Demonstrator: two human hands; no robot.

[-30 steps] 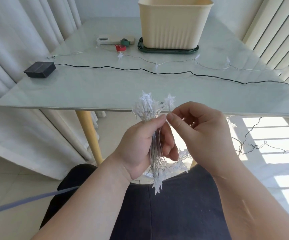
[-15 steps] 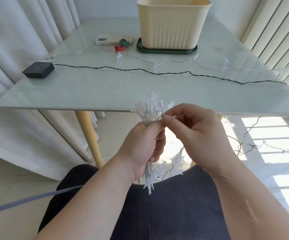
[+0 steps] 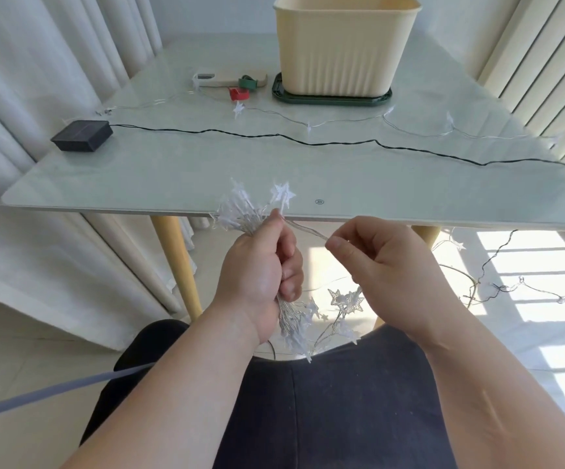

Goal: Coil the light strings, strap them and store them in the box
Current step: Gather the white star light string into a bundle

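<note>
My left hand (image 3: 260, 269) grips a coiled bundle of the clear star light string (image 3: 240, 211) in front of the table's near edge; stars stick out above the fist and hang below it. My right hand (image 3: 382, 265) pinches the string's clear wire a short way to the right, and the wire runs taut between the two hands. The rest of the string trails over the glass table (image 3: 172, 177) and down to the floor at the right. The cream box (image 3: 342, 45) stands on a dark green lid (image 3: 331, 98) at the table's far side. A red strap (image 3: 239, 94) and a green strap (image 3: 247, 82) lie left of it.
A black solar panel box (image 3: 81, 135) sits at the table's left edge, its black cable (image 3: 308, 143) crossing the table to the right. A phone (image 3: 220, 79) lies by the straps. Curtains hang left, blinds right. Loose wire lies on the sunlit floor (image 3: 511, 286).
My right hand has pulled away from the left to the right, drawing out a short length of wire. The bundle in my left hand has tilted a little.
</note>
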